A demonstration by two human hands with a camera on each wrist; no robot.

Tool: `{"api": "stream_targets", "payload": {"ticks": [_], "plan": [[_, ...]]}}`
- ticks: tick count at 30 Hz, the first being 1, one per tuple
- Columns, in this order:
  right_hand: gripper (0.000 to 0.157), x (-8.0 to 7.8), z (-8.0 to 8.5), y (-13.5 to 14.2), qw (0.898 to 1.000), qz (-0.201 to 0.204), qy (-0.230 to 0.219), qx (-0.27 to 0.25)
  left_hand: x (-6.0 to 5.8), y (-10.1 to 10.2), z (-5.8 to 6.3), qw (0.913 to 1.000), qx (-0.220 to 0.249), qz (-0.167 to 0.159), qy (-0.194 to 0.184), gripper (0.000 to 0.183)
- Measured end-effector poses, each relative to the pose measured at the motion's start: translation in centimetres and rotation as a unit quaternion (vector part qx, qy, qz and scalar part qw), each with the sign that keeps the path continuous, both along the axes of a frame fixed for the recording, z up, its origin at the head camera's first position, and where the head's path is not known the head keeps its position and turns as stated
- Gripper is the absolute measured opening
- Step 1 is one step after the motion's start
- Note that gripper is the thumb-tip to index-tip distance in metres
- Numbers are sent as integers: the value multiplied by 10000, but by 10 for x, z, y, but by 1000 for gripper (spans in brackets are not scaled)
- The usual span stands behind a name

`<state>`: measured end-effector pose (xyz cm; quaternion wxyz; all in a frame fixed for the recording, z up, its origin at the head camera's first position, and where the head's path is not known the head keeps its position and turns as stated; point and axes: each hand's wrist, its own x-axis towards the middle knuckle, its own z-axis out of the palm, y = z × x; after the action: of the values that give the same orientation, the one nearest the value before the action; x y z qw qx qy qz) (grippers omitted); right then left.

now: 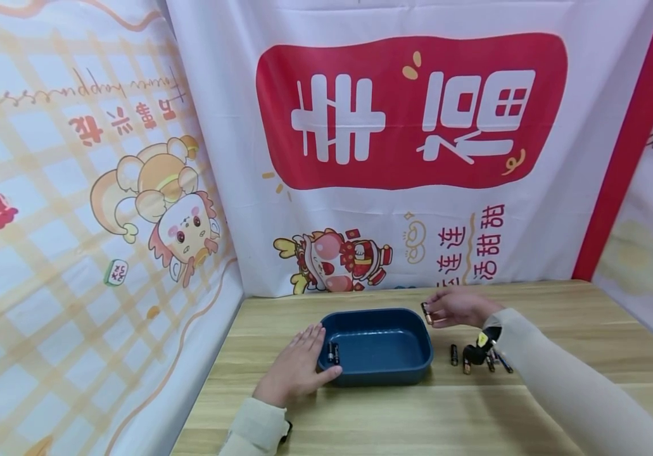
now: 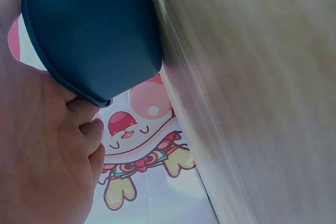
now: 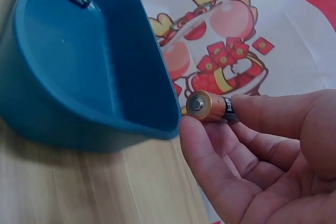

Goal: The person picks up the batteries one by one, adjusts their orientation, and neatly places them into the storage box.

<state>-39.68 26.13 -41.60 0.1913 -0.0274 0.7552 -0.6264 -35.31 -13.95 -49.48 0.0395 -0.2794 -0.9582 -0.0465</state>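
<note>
While right fingers (image 3: 202, 153) pinch a cylindrical battery (image 3: 211, 106) (copper-topped), left fingers (image 1: 306, 338) extended, touching a rounded blue tub (image 1: 383, 351)

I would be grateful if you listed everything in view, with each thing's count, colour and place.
Tub: one, dark blue, on the table.
Batteries in the tub: two, dark, at its left end.
Held battery: one, black and copper, in the right hand.
Loose batteries: several, partly hidden, black and copper, right of the tub.
Table: one, light wood, under the tub.
Printed cloths: three, mostly white, behind, left and right.
Wrist gear: two pieces, mostly black, one per wrist.
Sleeves: two, pale beige, on the arms.
Hands: two, bare; the left hand touches the tub's left end.
</note>
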Motion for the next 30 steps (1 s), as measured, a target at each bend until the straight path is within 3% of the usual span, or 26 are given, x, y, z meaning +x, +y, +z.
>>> {"api": "stream_targets", "payload": {"ticks": [17,30], "plan": [[29,-10,-5,-50,9998,151,-52,103,1,1,1,10000,-9,17,-27,96],[17,-11,-8,-77,9995,325,-39,6,0,1,1,10000,-21,12,3,95]]}}
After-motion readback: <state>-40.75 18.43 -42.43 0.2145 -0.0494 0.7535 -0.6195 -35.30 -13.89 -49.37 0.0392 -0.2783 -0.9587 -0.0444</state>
